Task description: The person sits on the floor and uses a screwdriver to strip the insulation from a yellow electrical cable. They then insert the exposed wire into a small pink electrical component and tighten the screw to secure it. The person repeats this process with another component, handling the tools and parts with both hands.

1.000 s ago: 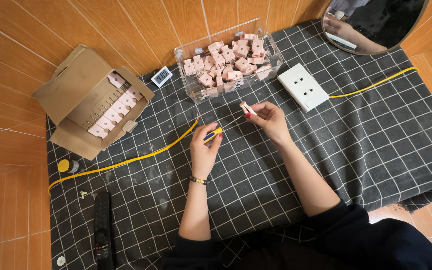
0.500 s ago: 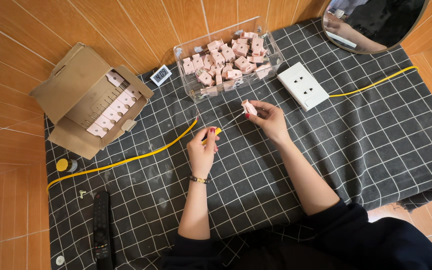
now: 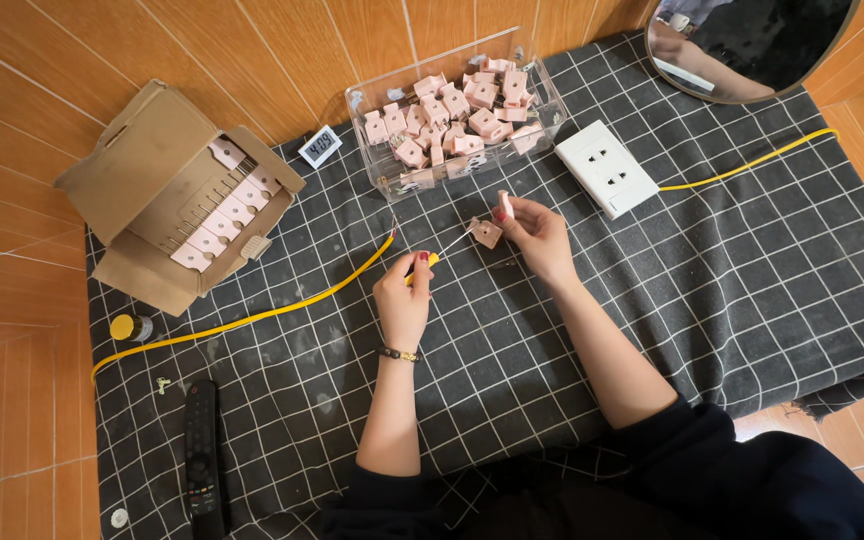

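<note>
My left hand (image 3: 404,295) grips a small yellow-handled screwdriver (image 3: 430,257) whose thin shaft points up and right to a pink plastic piece (image 3: 485,232). My right hand (image 3: 537,235) pinches that pink piece and holds a second small pink part (image 3: 505,204) upright between thumb and fingers. Both hands hover over the dark checked cloth (image 3: 512,350), just in front of a clear box (image 3: 457,120) full of several pink pieces.
An open cardboard box (image 3: 177,195) with a row of pink parts lies at left. A small digital clock (image 3: 320,146), a white socket plate (image 3: 607,168), a yellow cable (image 3: 252,318), a yellow-capped bottle (image 3: 130,327), a black remote (image 3: 204,450) and a round mirror (image 3: 752,45) surround the work.
My left hand moved slightly up and right with the screwdriver, bringing its tip to the pink piece. My right hand turned and now shows a second pink part upright.
</note>
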